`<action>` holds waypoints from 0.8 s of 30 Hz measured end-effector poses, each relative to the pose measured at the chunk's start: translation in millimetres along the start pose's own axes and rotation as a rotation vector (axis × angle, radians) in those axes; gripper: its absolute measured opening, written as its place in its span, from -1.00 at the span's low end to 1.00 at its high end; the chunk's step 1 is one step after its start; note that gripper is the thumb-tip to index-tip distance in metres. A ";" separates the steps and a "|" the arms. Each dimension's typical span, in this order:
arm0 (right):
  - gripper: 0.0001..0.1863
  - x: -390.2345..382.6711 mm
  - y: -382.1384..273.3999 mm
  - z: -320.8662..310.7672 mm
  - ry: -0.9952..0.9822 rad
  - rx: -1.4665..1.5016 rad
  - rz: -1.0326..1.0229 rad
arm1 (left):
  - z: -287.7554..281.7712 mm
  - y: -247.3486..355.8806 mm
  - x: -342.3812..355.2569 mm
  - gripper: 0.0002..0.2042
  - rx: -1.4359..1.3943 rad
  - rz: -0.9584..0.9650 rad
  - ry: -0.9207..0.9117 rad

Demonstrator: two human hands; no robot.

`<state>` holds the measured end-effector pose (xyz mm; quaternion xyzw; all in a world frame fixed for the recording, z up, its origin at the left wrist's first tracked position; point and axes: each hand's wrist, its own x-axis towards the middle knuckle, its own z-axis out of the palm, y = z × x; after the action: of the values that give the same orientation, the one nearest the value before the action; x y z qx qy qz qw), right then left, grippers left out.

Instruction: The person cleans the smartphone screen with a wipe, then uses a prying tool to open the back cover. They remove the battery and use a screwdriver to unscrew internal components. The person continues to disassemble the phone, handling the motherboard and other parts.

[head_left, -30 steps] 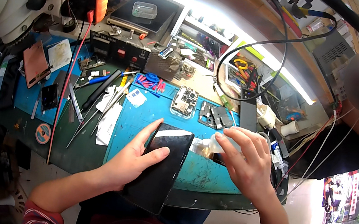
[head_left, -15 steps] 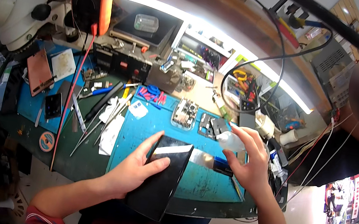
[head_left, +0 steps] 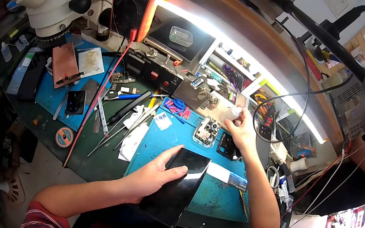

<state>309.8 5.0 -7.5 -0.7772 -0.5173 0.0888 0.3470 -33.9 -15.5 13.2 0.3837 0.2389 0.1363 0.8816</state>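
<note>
Phone [head_left: 180, 191] gripped by the left hand's [head_left: 158, 173] fingers over the near edge of the blue mat [head_left: 213, 202]; beyond, rightward, the right hand [head_left: 243, 132] clasps a white bottle [head_left: 230, 114]. A slack grip could drop the phone; a tipped bottle could wet the nearby circuit board [head_left: 206, 132].

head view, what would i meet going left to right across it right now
Copper-pink panel → orange-cased multimeter → left hand → glossy black device it holds → white bottle → right hand gripping that bottle → white roll.
</note>
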 end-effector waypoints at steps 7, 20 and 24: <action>-0.66 -63.1 -24.9 -44.3 0.073 0.033 -0.035 | -3.8 1.3 -5.0 -0.26 -0.025 -0.016 -0.013; -0.64 -137.5 -103.4 -74.6 -0.918 0.469 0.323 | 5.2 -19.8 -1.5 -0.28 0.183 0.340 -0.073; -0.68 -149.7 -115.4 -69.0 -0.733 0.568 0.352 | 9.8 -13.5 -4.0 -0.26 0.210 0.305 -0.038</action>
<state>191.2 -129.6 83.6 -0.6452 -0.4215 0.5511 0.3199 -31.4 -32.2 10.3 0.5077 0.1741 0.2356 0.8102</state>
